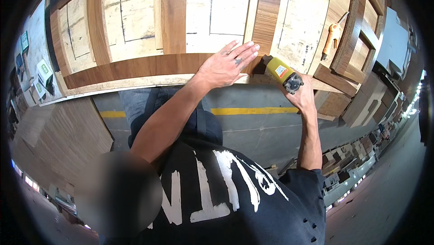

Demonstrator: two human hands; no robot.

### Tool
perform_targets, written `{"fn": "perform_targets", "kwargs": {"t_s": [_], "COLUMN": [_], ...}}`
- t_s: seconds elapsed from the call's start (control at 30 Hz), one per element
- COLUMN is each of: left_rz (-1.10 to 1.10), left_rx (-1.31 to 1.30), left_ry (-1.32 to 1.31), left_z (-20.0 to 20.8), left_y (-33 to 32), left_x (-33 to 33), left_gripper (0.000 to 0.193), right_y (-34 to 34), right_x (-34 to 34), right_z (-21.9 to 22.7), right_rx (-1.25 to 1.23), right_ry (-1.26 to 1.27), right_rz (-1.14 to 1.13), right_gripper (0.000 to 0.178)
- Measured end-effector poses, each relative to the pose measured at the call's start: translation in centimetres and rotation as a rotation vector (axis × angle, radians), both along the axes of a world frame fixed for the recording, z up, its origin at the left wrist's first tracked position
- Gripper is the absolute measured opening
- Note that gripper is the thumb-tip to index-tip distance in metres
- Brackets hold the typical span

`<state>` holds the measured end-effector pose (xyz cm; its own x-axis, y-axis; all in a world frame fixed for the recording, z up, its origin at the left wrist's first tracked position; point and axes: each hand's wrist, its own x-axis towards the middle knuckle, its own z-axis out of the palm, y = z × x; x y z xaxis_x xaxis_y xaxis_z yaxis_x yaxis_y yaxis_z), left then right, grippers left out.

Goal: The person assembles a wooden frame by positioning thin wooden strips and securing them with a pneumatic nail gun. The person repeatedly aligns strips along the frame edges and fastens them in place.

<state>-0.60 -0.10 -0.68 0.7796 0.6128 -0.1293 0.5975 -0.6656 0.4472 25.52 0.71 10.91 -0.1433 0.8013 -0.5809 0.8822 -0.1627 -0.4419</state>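
Observation:
A brown wood-grain frame lies on the bench, with a long bottom rail (pixel 135 67) and several crosspieces joining it. My left hand (pixel 221 67) rests flat on that rail, fingers stretched toward the joint with a crosspiece (pixel 268 19). In my right hand (pixel 304 92) is a yellow-green nail gun (pixel 276 68) with a black end cap. Its dark nose touches or nearly touches the rail just right of my left fingertips; the exact contact is hidden. The grip is mostly covered by the tool's head and my fingers.
Right of the nail gun lies an orange tool with a thin metal nozzle (pixel 333 36). Another brown frame (pixel 350 32) leans over the bench's right end, above loose wood pieces (pixel 334 80). A stack of boards (pixel 58 129) stands at lower left. Small boxes (pixel 44 72) sit far left.

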Motion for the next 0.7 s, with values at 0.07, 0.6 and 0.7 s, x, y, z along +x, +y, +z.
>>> {"fn": "perform_targets", "kwargs": {"t_s": [0.07, 0.6, 0.7], "left_rz": [0.012, 0.033, 0.0], "left_rx": [-0.002, -0.02, 0.053], "left_ry": [-0.007, -0.022, -0.003], "left_z": [-0.2, -0.3, -0.4], "left_y": [-0.1, 0.0, -0.2], "left_x": [0.0, 0.0, -0.1], "left_gripper": [0.074, 0.081, 0.078], "right_y": [0.2, 1.2, 0.8], "right_x": [-0.1, -0.9, -1.3], "right_z": [0.0, 0.8, 1.2], "right_rx": [0.013, -0.05, -0.023], "right_ry": [0.001, -0.108, -0.052], "right_rz": [0.026, 0.082, 0.087], "right_gripper": [0.031, 0.03, 0.03]}}
